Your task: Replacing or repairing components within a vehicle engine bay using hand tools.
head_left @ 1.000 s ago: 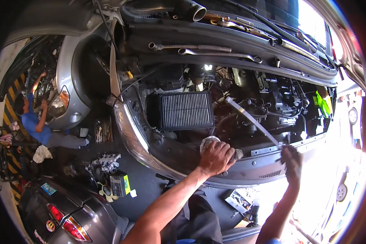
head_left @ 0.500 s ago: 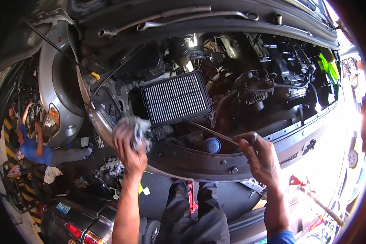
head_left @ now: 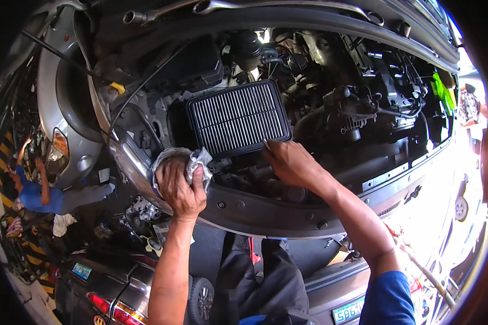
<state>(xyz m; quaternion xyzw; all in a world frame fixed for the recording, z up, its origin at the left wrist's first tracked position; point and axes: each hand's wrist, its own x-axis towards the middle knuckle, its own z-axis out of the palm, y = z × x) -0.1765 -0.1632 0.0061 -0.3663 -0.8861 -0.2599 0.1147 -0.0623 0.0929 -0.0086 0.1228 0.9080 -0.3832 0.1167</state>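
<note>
A crumpled whitish rag (head_left: 199, 161) is bunched in my left hand (head_left: 180, 187), which is closed round it at the front left edge of the engine bay. My right hand (head_left: 295, 167) reaches in over the front panel, fingers curled together at the near right corner of a rectangular air filter (head_left: 238, 118). Whatever those fingers grip is hidden under the hand. The filter has pale pleats and a black frame, and lies tilted on top of the engine bay's left part.
Wrenches (head_left: 287, 6) lie along the far ledge. A hood prop rod (head_left: 65, 58) slants at left, and a dark cable (head_left: 146, 81) crosses beside the filter. The front panel (head_left: 265, 211) runs before me. A person in blue (head_left: 40, 192) works at far left.
My right hand has moved left and inward to the filter's corner; the thin metal rod it held no longer shows. The left hand with the rag has slowed and come into focus.
</note>
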